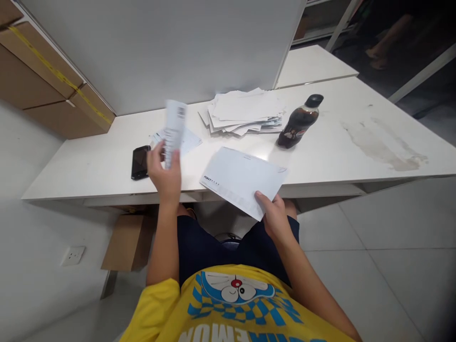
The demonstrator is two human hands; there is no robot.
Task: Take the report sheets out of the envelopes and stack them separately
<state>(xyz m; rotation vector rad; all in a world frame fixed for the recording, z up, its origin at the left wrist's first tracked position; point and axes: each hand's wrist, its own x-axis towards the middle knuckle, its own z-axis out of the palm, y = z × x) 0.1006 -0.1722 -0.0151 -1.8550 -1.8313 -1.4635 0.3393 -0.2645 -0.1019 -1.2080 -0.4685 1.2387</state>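
My left hand (165, 166) grips a folded sheet of paper (175, 126), held upright above the desk; print and a dark square code show on it, slightly blurred. Between the thumb and fingers of my right hand (276, 213) is a white envelope (244, 178), tilted over the desk's front edge, with "PONY" printed at its left corner. Behind my left hand another printed paper (191, 141) lies on the desk, partly covered. A black phone (140, 162) rests just left of my left hand.
A loose pile of white papers (245, 111) lies against the grey panel. To its right stands a dark cola bottle (301, 121). Cardboard boxes (53, 85) fill the left end, and one box (126, 242) sits below the white desk (89, 166). Another person's hand (376, 57) shows far right.
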